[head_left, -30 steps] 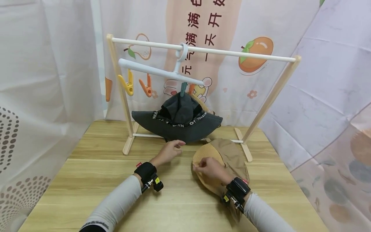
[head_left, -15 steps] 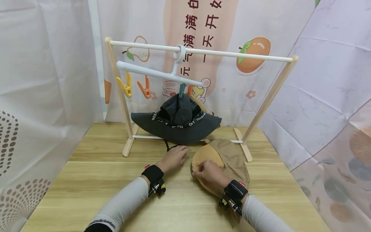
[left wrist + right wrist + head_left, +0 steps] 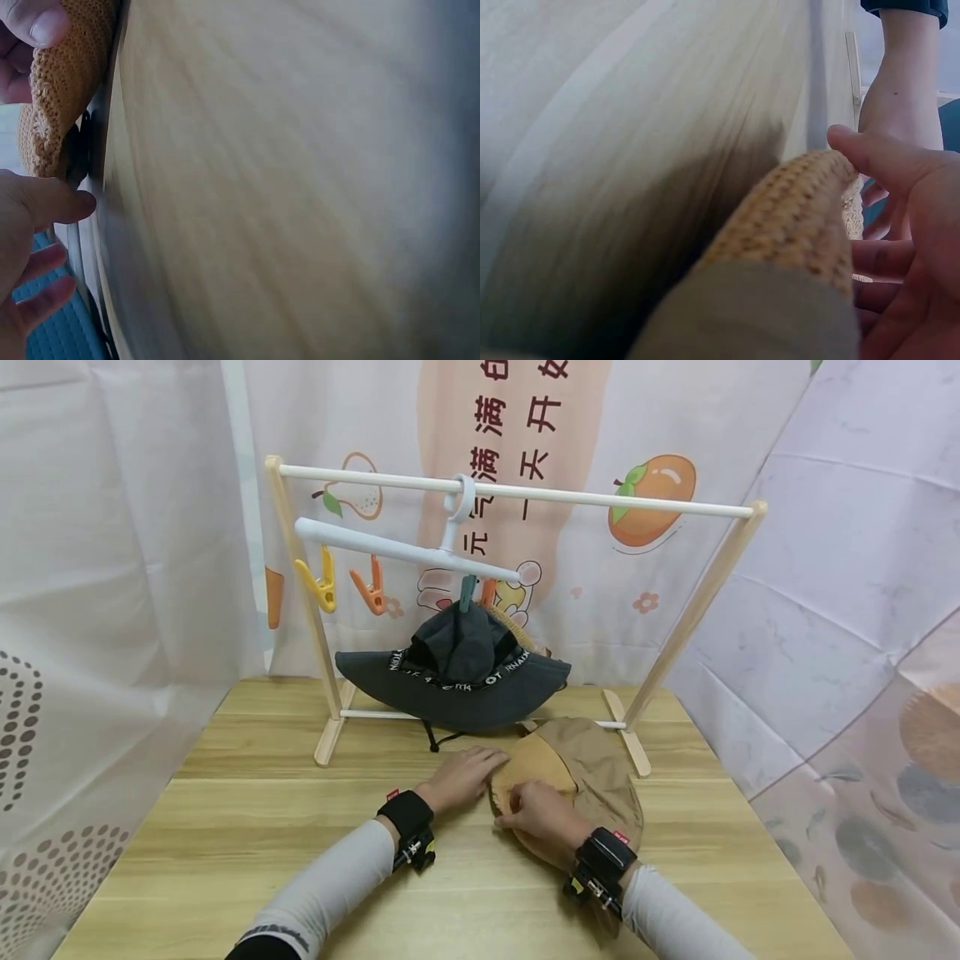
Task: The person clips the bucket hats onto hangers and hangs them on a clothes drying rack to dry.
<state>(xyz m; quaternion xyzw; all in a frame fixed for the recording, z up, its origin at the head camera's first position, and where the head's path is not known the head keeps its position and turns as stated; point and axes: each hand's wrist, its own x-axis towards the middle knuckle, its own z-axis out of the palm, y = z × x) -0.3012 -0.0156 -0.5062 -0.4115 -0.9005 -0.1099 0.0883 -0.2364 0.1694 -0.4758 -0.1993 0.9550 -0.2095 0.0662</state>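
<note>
A tan sun hat (image 3: pixel 600 760) with a woven, straw-coloured part (image 3: pixel 536 758) lies on the table at the foot of the rack. My right hand (image 3: pixel 547 818) pinches the woven edge, thumb on one side and fingers behind, as the right wrist view shows (image 3: pixel 795 202). At the hat's left edge, my left hand (image 3: pixel 463 777) reaches in with fingers extended. Its thumb (image 3: pixel 67 201) is right at the woven rim in the left wrist view, the fingers spread apart. Above both hands, a dark grey bucket hat (image 3: pixel 457 693) with a lettered band hangs from a teal clip (image 3: pixel 467 593).
A wooden rack with a white bar (image 3: pixel 600 497) stands at the back, carrying a light blue hanger (image 3: pixel 405 553). A yellow clip (image 3: pixel 321 581) and an orange clip (image 3: pixel 369 585) hang at its left. Behind the dark hat shows another woven edge (image 3: pixel 513 625). A black cord (image 3: pixel 435 739) dangles onto the table.
My left hand has moved right and toward me, from under the dark hat's brim to the tan hat's left edge. My right hand stays at the woven edge.
</note>
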